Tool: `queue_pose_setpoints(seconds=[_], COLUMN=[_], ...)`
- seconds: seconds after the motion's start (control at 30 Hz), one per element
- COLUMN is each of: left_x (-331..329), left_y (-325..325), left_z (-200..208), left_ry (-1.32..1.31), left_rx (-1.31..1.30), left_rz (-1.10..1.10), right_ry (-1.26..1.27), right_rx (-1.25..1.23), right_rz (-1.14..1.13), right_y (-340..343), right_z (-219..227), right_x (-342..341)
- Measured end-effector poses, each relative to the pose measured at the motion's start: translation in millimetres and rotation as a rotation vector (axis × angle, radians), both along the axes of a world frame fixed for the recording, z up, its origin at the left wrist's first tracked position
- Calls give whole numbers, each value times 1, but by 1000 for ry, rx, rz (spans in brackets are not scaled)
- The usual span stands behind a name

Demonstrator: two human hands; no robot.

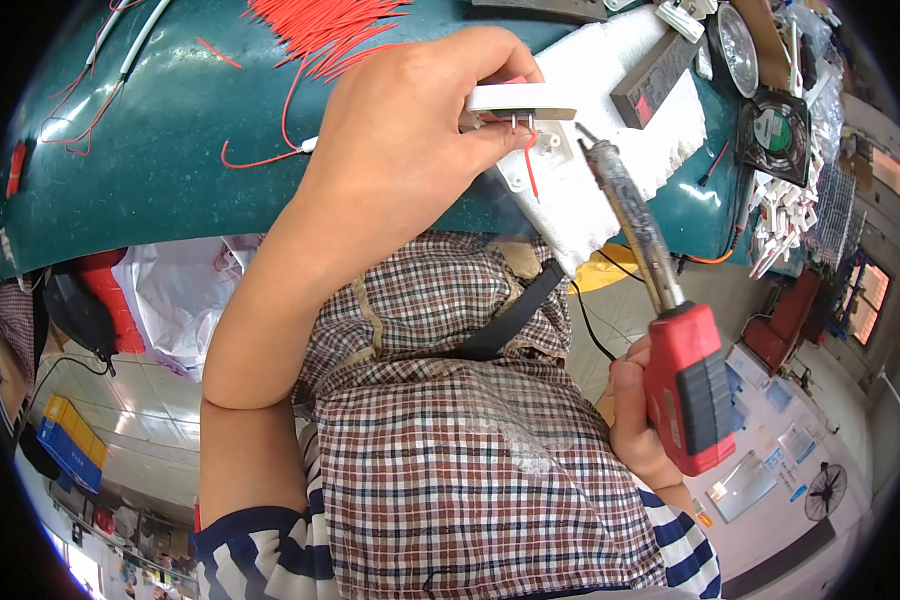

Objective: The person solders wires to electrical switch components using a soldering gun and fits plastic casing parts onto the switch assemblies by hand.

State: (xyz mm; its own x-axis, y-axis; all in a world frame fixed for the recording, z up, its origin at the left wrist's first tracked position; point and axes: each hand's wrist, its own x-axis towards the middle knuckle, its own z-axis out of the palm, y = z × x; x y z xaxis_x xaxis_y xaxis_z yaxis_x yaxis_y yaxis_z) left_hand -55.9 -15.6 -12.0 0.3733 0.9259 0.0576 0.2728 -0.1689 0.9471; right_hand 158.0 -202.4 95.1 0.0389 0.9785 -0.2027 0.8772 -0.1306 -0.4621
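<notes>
My left hand point(400, 130) is closed around a white plastic housing piece point(520, 97), held over the bench with two metal pins pointing down. A short red wire point(532, 170) hangs beside the pins; its upper end is too small to make out. In my right hand point(632, 415) is a soldering iron point(688, 390) with a red and black handle. Its tip points up and left, just right of the housing piece and apart from it. Below the left fingers, another white plastic shell point(518, 178) rests by the white foam sheet point(610, 75), partly hidden.
Many loose red wires point(320, 30) lie at the back of the green bench point(170, 205). A dark block point(658, 80) sits on the foam. At right are a round dish point(737, 50), a black cooling fan point(773, 137) and piled white plastic parts point(780, 222). White-sleeved cables point(142, 40) lie far left.
</notes>
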Motion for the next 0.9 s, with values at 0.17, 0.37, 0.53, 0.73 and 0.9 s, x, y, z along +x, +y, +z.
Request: queue_pose_setpoints(seconds=[0.17,0.37,0.53,0.73,0.9], left_x=[0,0,0,1,2], left_y=[1,0,-1,-3,-1], left_z=[0,0,2,1,4], left_ry=[8,-35,-11,-84,37], left_rx=[20,27,-4,80,-39], left_rz=[-3,60,55,81,54], right_ry=[262,140,352,356,523], right_rx=[10,311,271,419,336], right_rz=[-148,-80,135,-18,-93], right_y=[7,61,101,113,113], right_z=[-2,-22,-23,-38,-27], right_x=[4,-14,-55,-73,-64])
